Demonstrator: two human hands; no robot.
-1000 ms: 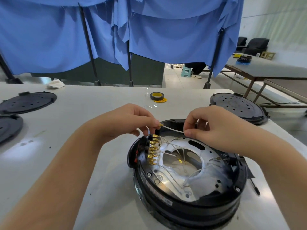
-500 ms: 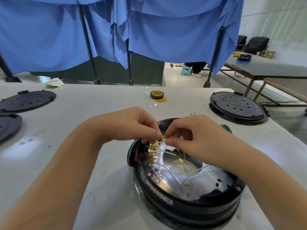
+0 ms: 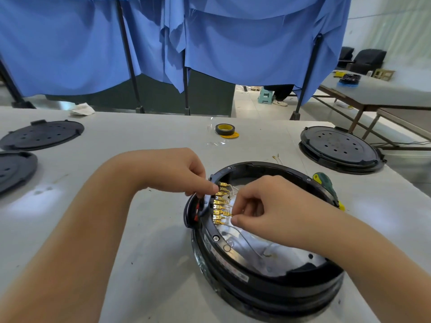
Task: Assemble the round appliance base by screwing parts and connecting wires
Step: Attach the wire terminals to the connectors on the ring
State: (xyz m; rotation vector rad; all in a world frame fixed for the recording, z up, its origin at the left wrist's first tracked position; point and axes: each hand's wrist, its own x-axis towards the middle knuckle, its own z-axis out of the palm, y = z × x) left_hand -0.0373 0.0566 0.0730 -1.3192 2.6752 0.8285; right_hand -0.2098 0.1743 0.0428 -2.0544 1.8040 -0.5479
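Head view: your right hand (image 3: 263,206) pinches a gold terminal (image 3: 227,214) at the terminal row (image 3: 220,202) on the left inner rim of the round base (image 3: 268,283), which sits on the desk (image 3: 140,252). The terminal's long axis points left toward the row. Your left hand (image 3: 177,173), fingers curled, steadies the row's upper end, touching it.

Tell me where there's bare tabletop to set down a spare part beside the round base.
Bare table lies between the black covers at far left and the tape roll, and in front of the left hand. It is crowded right of the round base: a screwdriver lies against it, another cover behind.
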